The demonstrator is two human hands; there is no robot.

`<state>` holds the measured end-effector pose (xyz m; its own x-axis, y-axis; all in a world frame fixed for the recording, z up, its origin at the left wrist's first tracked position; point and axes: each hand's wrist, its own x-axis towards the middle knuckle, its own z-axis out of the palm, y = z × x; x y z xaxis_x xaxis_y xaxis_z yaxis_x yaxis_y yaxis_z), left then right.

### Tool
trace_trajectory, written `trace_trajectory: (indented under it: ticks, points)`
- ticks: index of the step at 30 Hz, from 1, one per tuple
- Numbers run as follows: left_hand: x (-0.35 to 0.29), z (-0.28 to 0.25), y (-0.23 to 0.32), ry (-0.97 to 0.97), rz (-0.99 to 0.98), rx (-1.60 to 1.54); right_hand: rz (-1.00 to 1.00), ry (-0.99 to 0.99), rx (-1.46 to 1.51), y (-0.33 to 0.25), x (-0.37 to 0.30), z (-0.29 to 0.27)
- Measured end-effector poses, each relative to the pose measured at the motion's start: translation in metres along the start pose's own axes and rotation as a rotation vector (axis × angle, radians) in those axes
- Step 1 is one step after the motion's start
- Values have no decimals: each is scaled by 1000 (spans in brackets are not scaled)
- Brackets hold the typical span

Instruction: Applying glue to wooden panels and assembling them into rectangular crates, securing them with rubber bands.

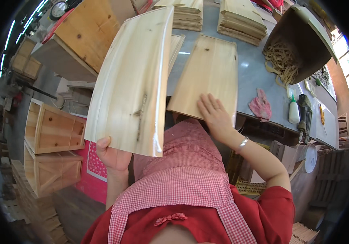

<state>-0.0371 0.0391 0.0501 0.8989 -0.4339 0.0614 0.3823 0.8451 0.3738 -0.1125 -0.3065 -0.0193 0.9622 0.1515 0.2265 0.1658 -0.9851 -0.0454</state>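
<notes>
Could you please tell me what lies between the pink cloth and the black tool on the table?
A green-tipped white bottle lies between them, as the head view shows.

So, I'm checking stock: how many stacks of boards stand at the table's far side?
2: the left stack, partly behind the raised panel in the left hand, and the right stack beside it. More could be hidden behind that panel.

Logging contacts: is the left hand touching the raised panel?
Touching: head view shows the left hand gripping the raised wooden panel at its bottom edge, thumb in front.
</notes>
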Motion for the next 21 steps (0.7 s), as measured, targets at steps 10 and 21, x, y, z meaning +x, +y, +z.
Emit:
trace_trajectory:
  ticks: [10, 21]
  points:
    - [48, 22, -39, 229, -96, 578, 80, 12, 36, 4, 4, 10]
    - [95, 5, -76, 110, 27, 1058, 69, -40, 109, -7, -14, -2]
